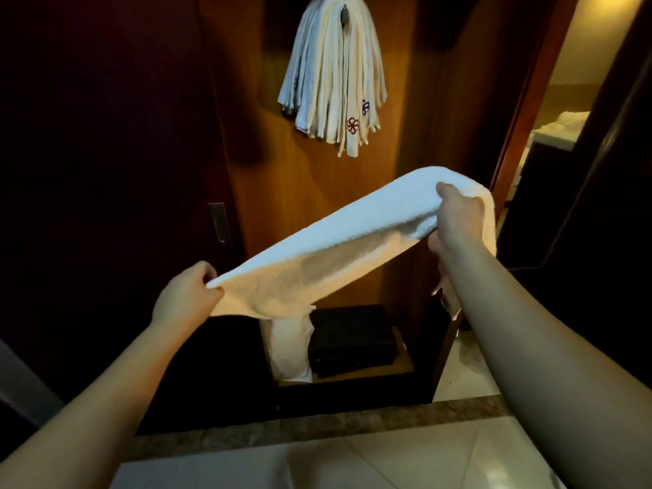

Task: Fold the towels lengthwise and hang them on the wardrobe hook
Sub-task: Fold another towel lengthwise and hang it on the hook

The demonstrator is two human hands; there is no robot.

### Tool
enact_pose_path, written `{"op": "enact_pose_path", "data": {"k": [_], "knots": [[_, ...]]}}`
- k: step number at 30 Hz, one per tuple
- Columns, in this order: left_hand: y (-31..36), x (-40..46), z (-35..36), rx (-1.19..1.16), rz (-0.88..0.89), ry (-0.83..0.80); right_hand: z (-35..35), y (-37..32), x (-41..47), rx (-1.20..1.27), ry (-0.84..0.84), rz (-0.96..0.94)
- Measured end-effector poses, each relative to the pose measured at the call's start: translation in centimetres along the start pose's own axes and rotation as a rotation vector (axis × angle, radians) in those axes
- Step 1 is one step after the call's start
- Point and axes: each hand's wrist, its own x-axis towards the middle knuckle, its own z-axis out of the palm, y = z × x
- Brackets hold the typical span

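You hold a white terry towel (pixel 352 234) stretched across the middle of the frame, folded lengthwise into a long, thick band that slopes up from lower left to upper right. Its top face looks smooth and bluish-white; the underside sags in a soft, nubbly curve tinted warm by the light. Your left hand (pixel 187 294), at centre left, pinches the towel's near corner between curled fingers and thumb. Your right hand (pixel 455 217), at centre right, grips the far end, fingers wrapped over the fold, and the rest of the cloth drapes down behind your wrist.

At top centre, a bundle of folded towels (pixel 335 75) hangs over the hook (pixel 344 14) on the wardrobe's glossy brown wooden panel (pixel 282 178), fanning out in narrow strips, two of them showing a red embroidered swirl. Low in the wardrobe sits a dark boxy object (pixel 352 340) beside an upright white roll (pixel 291 344). Pale polished tiles (pixel 388 460) with a speckled stone border fill the bottom of the frame.
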Motion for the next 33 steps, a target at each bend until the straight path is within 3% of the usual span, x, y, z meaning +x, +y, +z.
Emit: {"op": "enact_pose_path", "data": {"k": [4,9,11,14,16,19,22,25,29,33], "knots": [[-0.9,0.2,-1.6,-0.392,-0.020,0.004,-0.2,0.0,0.8,0.031,0.031,0.016],[-1.7,2.1,-6.6,-1.174,0.184,0.239,0.3,-0.8,1.1,0.197,-0.016,0.048],[-1.8,1.6,-6.4,-1.379,0.218,0.075,0.8,-0.9,0.9,0.288,-0.017,0.057],[-1.8,-0.5,-2.2,-1.165,0.065,-0.196,1.1,-0.4,0.8,0.318,-0.036,0.105],[-2.5,-0.5,-1.5,-0.980,0.013,-0.155,0.6,0.1,0.9,0.318,-0.043,0.131],[-2.8,0.3,-2.8,-0.800,-0.128,0.046,-0.4,0.9,1.5,0.331,-0.023,0.157],[-0.6,-0.8,-3.3,-0.885,-0.071,0.212,-1.0,1.2,1.6,0.347,-0.037,0.157],[0.5,-1.7,-3.5,-1.129,-0.088,0.232,-1.5,1.6,1.9,0.328,-0.077,0.151],[0.5,-2.1,-3.2,-1.210,-0.049,0.186,-2.5,2.0,2.5,0.321,-0.126,0.155],[1.3,-2.3,-3.2,-1.155,0.126,0.041,-3.5,2.7,2.8,0.307,-0.150,0.167]]}}
